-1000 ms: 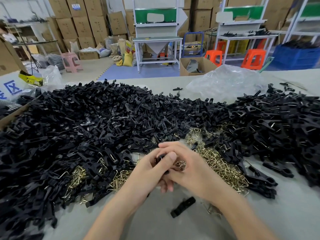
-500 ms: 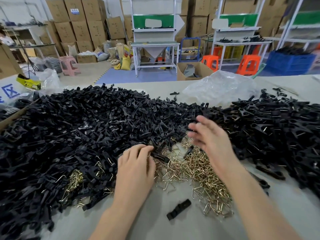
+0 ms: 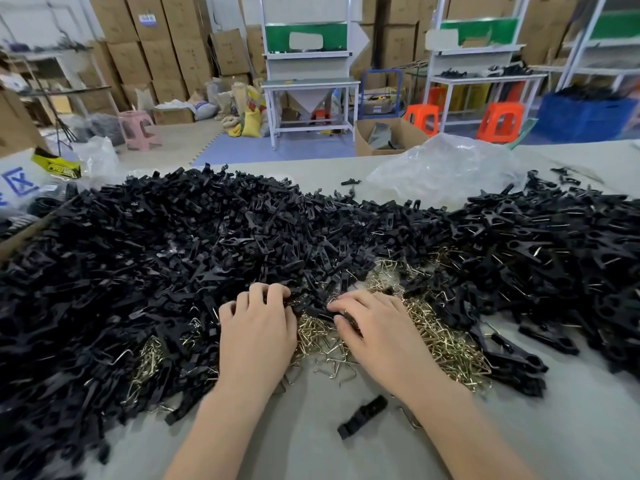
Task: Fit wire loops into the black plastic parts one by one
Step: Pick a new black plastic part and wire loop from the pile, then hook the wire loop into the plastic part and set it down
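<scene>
Brass-coloured wire loops (image 3: 446, 344) are spread on the grey desk (image 3: 304, 452), hemmed in on three sides by a deep heap of black plastic parts (image 3: 166, 258). Both hands are laid knuckles-up where loops meet heap: the left hand (image 3: 258, 329) with fingers curled into the black parts, the right hand (image 3: 372, 329) with fingers bent over loops and parts. Whether anything is gripped by either cannot be told. A lone part (image 3: 362, 416) lies near the right forearm. A crumpled clear bag (image 3: 443, 168) is seen beyond the heap.
</scene>
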Motion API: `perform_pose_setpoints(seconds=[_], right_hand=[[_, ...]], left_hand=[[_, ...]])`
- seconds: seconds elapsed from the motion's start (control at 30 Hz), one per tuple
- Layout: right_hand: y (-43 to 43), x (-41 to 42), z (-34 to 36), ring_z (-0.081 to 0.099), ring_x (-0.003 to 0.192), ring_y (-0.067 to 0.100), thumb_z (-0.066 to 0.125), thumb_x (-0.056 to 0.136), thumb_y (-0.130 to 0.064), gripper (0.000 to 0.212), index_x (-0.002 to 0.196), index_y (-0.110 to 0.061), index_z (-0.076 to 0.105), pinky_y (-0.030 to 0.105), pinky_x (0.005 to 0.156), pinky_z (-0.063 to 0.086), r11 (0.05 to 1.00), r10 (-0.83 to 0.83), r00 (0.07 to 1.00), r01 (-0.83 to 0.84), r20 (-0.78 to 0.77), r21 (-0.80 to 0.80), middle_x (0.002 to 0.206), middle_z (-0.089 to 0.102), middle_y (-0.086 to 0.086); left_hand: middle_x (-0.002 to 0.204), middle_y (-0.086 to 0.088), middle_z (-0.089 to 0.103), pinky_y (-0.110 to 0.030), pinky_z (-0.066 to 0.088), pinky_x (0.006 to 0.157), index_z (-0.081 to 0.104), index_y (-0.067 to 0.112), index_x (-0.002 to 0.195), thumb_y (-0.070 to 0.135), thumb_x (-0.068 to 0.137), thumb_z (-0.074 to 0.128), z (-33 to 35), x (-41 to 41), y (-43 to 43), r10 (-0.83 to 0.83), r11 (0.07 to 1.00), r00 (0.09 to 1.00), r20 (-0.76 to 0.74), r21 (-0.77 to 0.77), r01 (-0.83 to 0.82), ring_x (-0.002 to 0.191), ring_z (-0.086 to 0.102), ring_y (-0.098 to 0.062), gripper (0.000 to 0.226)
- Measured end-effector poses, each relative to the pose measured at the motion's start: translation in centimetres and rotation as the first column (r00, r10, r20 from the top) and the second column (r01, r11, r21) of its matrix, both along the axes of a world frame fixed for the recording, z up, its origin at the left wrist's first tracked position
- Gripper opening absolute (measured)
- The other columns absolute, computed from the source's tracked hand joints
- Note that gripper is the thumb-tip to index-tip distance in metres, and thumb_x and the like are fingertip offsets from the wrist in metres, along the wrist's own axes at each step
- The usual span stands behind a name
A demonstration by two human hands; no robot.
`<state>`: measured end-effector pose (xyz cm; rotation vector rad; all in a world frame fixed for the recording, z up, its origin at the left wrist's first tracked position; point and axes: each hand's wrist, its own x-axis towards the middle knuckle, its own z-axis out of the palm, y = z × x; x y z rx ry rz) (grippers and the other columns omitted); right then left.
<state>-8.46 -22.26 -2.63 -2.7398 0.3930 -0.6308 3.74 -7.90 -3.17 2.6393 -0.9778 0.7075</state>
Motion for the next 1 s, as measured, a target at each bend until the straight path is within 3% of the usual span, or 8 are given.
perform_pose_setpoints(seconds=[0.13,0.4,0.57,0.67,0.8,0.93,1.0], right_hand=[[-0.1,0.0,0.0,0.051,0.121,0.005,0.04,0.104,-0.045,0.03,0.118,-0.034,0.064,0.022,0.106,0.023,1.0,-0.006,1.0,0.006,-0.001,0.022,0.12,0.062,-0.019],[0.0,-0.2,0.2,0.049,0.117,0.004,0.043,0.106,-0.038,0.026,0.122,-0.034,0.063,0.016,0.098,0.022,0.999,-0.019,1.0,0.019,0.003,0.05,0.12,0.061,-0.019],[0.1,-0.3,0.5,0.048,0.118,0.004,0.041,0.106,-0.037,0.033,0.133,-0.032,0.059,0.022,0.104,0.031,0.996,-0.011,1.0,0.011,0.001,0.094,0.126,0.059,-0.017],[0.0,0.0,1.0,0.048,0.117,0.005,0.042,0.106,-0.035,0.032,0.132,-0.032,0.06,0.026,0.104,0.036,0.994,-0.012,0.999,0.006,0.051,0.114,0.125,0.059,-0.017],[0.3,2.8,2.8,0.051,0.115,0.01,0.048,0.105,-0.033,0.029,0.127,-0.029,0.066,0.031,0.102,0.04,0.996,-0.028,0.992,0.017,0.12,0.088,0.123,0.063,-0.013],[1.3,7.1,3.9,0.048,0.122,0.025,0.048,0.103,-0.047,0.038,0.132,-0.027,0.063,0.04,0.099,0.039,0.998,-0.031,0.981,0.021,-0.191,-0.053,0.129,0.058,0.001],[1.7,8.1,3.9,0.046,0.123,0.028,0.052,0.102,-0.046,0.036,0.128,-0.024,0.064,0.043,0.1,0.038,0.992,-0.046,0.952,0.007,-0.302,-0.128,0.128,0.055,0.005]], left_hand=[[0.097,-0.006,0.065,-0.046,0.045,0.074,0.069,0.017,0.116,0.028,0.087,0.07,0.0,0.1,0.0,0.0,1.0,0.999,0.044,0.032,-0.001,0.085,0.063,-0.029,0.031],[0.092,-0.004,0.064,-0.046,0.045,0.074,0.072,0.018,0.101,0.028,0.092,0.07,-0.1,0.0,0.2,-0.01,1.0,1.0,-0.004,-0.016,0.01,0.086,0.062,-0.03,0.014],[0.095,-0.005,0.062,-0.047,0.046,0.086,0.068,0.016,0.104,0.022,0.096,0.06,0.2,-0.4,0.2,-0.026,0.975,1.0,-0.01,-0.221,0.023,0.089,0.061,-0.03,0.013],[0.1,0.0,0.067,-0.044,0.038,0.099,0.065,0.016,0.109,0.022,0.101,0.053,0.8,-0.5,0.3,-0.046,0.946,0.991,-0.126,-0.323,0.002,0.1,0.06,-0.028,0.016],[0.101,0.005,0.065,-0.036,0.037,0.097,0.06,0.016,0.118,0.025,0.101,0.052,1.7,-1.1,0.5,-0.134,0.893,0.963,-0.233,-0.45,0.016,0.099,0.061,-0.021,0.02],[0.118,-0.003,0.059,-0.042,0.05,0.083,0.057,0.012,0.132,0.024,0.101,0.053,2.0,-1.6,1.0,-0.19,0.857,0.944,-0.268,-0.514,0.026,0.094,0.059,-0.023,0.034],[0.115,0.002,0.053,-0.026,0.046,0.075,0.057,0.013,0.135,0.027,0.1,0.052,2.1,-1.5,1.2,-0.218,0.846,0.934,-0.283,-0.532,0.037,0.082,0.057,-0.01,0.038]])
